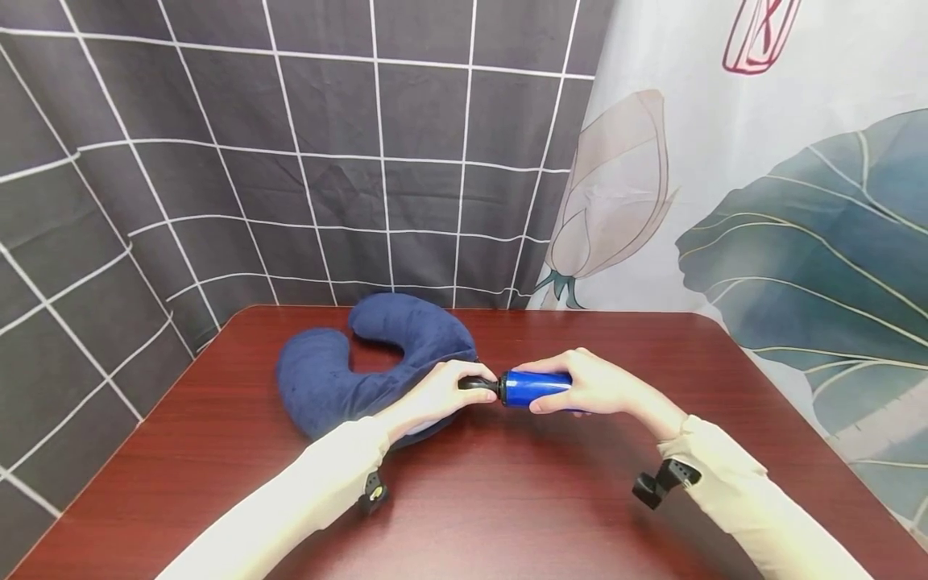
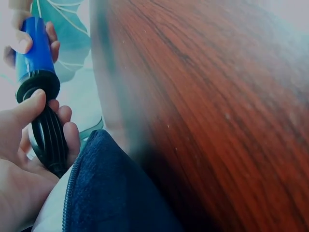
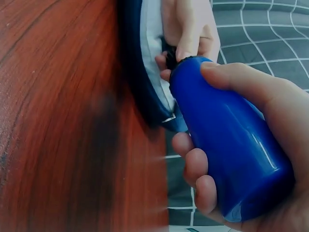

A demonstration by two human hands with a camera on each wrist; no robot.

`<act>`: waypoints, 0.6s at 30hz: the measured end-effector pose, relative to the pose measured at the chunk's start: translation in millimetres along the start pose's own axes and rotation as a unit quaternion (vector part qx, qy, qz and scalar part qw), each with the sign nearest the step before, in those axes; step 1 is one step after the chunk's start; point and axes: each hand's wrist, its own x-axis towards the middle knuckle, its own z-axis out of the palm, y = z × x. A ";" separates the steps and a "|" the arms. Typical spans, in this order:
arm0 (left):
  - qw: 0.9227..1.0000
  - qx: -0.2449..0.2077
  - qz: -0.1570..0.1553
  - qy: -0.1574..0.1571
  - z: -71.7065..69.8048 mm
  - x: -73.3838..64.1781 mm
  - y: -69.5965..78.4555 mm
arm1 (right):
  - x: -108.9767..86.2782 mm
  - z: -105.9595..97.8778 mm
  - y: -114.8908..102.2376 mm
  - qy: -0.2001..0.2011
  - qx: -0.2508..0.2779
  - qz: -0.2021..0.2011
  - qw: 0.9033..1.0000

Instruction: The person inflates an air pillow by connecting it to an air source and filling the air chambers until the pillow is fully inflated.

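A lint roller with a ribbed black handle (image 2: pixel 48 135) and a smooth blue barrel-shaped cover (image 3: pixel 231 140) is held level in front of the person. The left hand (image 1: pixel 448 387) grips the handle, thumb up against the black collar (image 2: pixel 38 84). Around the blue part curl the fingers of the right hand (image 1: pixel 598 383), its thumb along the top near the collar. A navy U-shaped neck pillow (image 1: pixel 319 395) lies under and beside the left hand. Its zip (image 2: pixel 70 193) and a white strip (image 3: pixel 153 53) show along the edge.
The pillow rests on a reddish-brown wooden table (image 1: pixel 507 499), left of the middle. Behind the table hang a dark grid-patterned cloth (image 1: pixel 420 193) and a pale curtain (image 1: pixel 652 266) with a lotus print. Both forearms wear small black wrist cameras (image 1: pixel 656 483).
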 end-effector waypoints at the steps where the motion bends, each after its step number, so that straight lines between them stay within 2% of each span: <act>1: 1.000 0.005 0.002 0.002 0.1 -0.4 0.0 | -0.2 1.0 0.1 0.002 -0.003 -0.001 1.000; 8: 0.998 0.043 0.032 0.014 0.6 -2.9 -0.5 | -15.9 -2.9 6.9 -0.009 -0.015 0.005 1.000; 18: 0.998 0.049 0.045 0.020 -1.1 -2.9 -1.1 | -59.9 -34.5 24.5 -0.031 0.003 0.033 0.999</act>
